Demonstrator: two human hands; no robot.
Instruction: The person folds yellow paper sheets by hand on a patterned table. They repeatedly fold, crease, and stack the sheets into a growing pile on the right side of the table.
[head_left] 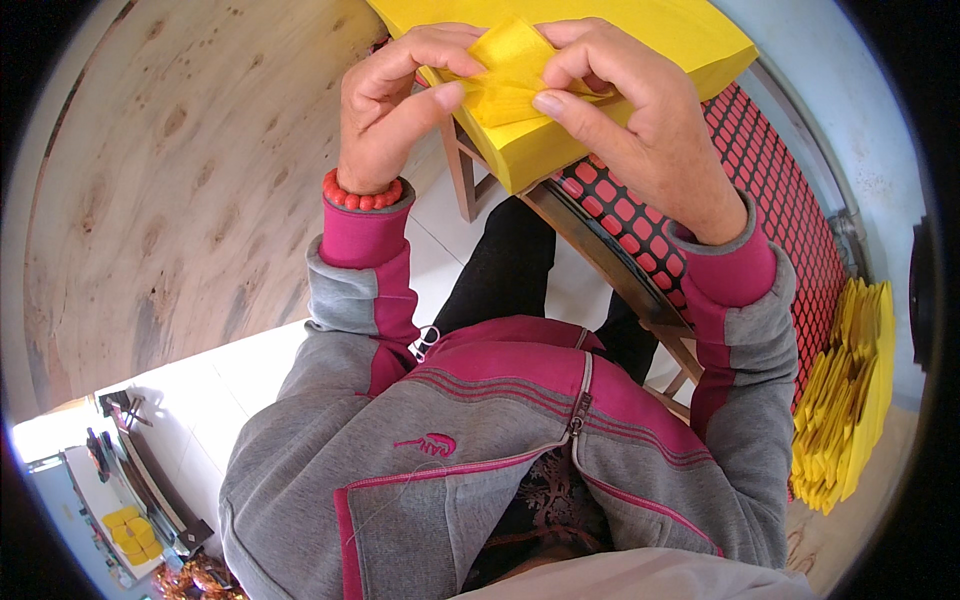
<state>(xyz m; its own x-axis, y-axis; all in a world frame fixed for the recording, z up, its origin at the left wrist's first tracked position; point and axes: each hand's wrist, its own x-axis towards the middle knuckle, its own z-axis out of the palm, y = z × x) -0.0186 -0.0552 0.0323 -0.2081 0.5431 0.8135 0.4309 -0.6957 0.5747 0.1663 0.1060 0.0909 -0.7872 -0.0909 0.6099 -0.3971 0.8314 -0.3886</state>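
Between both hands is a small piece of folded yellow paper (507, 72), its upper corner standing up in a point. The thumb and fingers of my left hand (395, 105) pinch its left side. On the right side, my right hand (630, 105) grips it between thumb and curled fingers. Directly beneath and behind it lies a thick stack of yellow paper (660, 35), whose near corner juts toward me. A red bead bracelet circles my left wrist.
A narrow bench covered in red-and-black patterned cloth (775, 165) runs along the right wall. Bundled folded yellow papers (845, 395) sit at its near end. A large wooden board (190, 180) fills the left. A shelf with yellow pieces (132, 535) shows at lower left.
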